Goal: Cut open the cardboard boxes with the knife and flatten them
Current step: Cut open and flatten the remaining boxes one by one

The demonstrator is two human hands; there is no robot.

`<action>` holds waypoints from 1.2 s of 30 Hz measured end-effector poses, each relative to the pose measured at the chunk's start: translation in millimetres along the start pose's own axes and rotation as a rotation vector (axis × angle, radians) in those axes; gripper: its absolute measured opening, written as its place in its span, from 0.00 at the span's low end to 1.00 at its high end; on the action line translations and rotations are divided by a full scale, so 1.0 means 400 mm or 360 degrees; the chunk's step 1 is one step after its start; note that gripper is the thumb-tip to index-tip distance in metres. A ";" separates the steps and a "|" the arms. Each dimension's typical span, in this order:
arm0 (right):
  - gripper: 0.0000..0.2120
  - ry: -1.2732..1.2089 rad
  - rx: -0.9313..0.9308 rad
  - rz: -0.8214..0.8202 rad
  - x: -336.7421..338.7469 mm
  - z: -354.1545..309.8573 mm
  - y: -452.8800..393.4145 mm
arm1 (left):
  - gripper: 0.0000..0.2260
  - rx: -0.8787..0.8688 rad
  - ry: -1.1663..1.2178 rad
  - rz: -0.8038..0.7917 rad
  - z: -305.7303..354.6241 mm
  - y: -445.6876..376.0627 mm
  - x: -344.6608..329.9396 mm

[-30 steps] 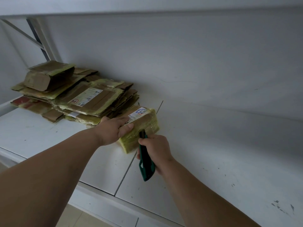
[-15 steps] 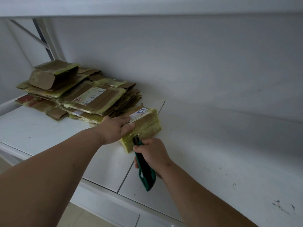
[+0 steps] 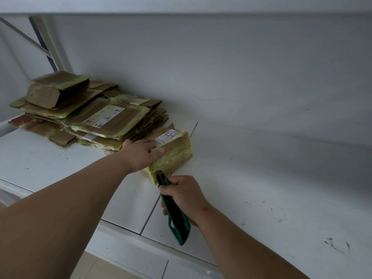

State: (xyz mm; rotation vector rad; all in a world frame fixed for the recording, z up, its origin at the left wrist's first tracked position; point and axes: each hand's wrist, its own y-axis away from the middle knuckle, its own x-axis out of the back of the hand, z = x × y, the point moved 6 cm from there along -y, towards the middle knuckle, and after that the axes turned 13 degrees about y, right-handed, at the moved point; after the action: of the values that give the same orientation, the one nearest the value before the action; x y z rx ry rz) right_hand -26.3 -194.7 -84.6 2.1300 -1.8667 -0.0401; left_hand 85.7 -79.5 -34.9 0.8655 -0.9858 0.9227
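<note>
A: While the left hand (image 3: 144,153) lies flat on top of the box (image 3: 173,153), fingers (image 3: 159,151) straight and close together, pressing it down, which step does this look like?

B: The cutting step, judging by the pose. The right hand (image 3: 185,195) has its fingers curled tight round the knife (image 3: 174,208), and the knife's front end sits at the box's near corner, at its tape-wrapped end. Whether the blade is actually in the tape cannot be told; the tip is too small and dark.

A: Where is the box?

B: On the white shelf (image 3: 261,188), near its front, just beside the pile (image 3: 88,119) of flattened cardboard to its left. It appears to touch the pile's edge, though the hand hides the contact.

A: And the next move?

B: Probably drawing the blade along the taped seam. That calls for firm downward pressure from the left hand so the box does not slide, and for keeping those fingers clear of the blade's path. The glossy tape may make the knife skid.
</note>
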 end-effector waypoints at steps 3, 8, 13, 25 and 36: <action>0.07 0.0009 -0.0049 -0.0007 0.004 0.006 0.000 | 0.30 0.0015 0.0017 0.0012 0.010 0.011 0.002; 0.03 0.0088 -0.0115 -0.0011 0.022 0.024 0.003 | 0.40 0.0088 0.0443 -0.0068 -0.022 0.026 -0.002; 0.06 0.0118 -0.0130 0.0016 0.040 0.019 -0.004 | 0.36 -0.0001 0.0394 -0.0234 -0.046 0.059 0.015; 0.05 -0.0100 -0.0186 0.0137 0.081 0.043 0.011 | 0.27 -0.0017 -0.0198 0.0153 -0.012 0.044 0.008; 0.02 0.0457 0.0117 0.0566 0.190 0.013 0.012 | 0.34 -0.0079 0.0109 0.0152 0.043 0.022 -0.032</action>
State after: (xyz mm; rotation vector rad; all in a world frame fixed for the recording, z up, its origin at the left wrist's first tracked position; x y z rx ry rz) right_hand -20.6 -270.1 -75.0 1.7056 -2.0585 0.3962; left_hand 69.2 -94.8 -40.1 0.7453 -0.9936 0.9988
